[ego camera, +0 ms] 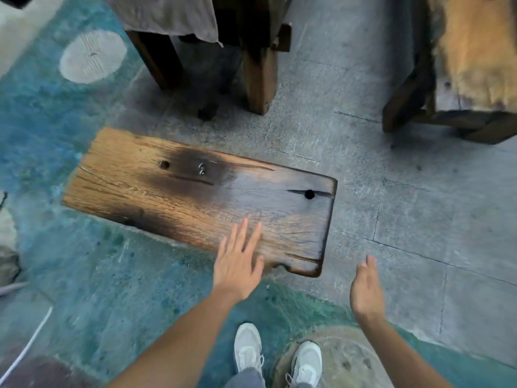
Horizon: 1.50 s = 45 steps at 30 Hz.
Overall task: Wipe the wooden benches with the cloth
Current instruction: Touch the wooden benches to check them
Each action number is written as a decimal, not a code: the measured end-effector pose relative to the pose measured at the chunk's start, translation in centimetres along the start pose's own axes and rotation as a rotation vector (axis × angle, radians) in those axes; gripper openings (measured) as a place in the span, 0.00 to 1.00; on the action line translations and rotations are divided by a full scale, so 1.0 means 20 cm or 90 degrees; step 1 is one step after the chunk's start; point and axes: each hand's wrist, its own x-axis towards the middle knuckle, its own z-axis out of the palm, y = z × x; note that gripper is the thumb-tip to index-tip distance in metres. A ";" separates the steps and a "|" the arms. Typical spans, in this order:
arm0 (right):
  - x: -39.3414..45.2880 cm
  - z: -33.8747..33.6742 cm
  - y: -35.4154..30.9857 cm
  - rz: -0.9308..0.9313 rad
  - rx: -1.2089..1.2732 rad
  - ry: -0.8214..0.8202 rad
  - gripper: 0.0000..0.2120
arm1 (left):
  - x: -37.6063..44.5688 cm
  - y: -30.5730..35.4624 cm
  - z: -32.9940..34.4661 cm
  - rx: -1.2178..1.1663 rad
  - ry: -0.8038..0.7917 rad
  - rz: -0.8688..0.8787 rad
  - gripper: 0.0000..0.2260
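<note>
Over the near edge of the low wooden bench [195, 197], the person's left hand [237, 261] is spread flat, fingers apart, holding nothing; whether the fingertips touch the wood cannot be told. Their right hand [365, 292] hangs just beyond the bench's right end, over the grey paving [419, 219], palm turned inward, fingers straight and together, equally empty. The bench top is a worn plank with a dark scorched patch across its middle, two round holes and a small metal fitting [201, 168] in the dark patch. A grey cloth [162, 15] is draped on another piece of dark wooden furniture [258, 65] on the far side of the bench, well apart from both hands. A second rough wooden bench [472, 65] stands beyond the first bench's right end. On the near side of the bench, two white sneakers [279, 357] stand on teal-painted ground [70, 261] beside a round cover [347, 359]. No writing or brand mark can be read anywhere.
</note>
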 end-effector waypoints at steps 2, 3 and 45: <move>-0.06 -0.26 -0.06 0.009 -0.004 0.035 0.25 | -0.04 0.06 -0.20 0.010 -0.015 -0.014 0.33; -0.09 -0.41 -0.08 0.017 -0.008 0.053 0.25 | -0.05 0.12 -0.32 0.004 -0.014 -0.026 0.33; 1.82 -4.36 -0.71 -0.135 0.058 0.118 0.26 | 1.69 4.31 -2.01 -0.188 0.079 0.077 0.35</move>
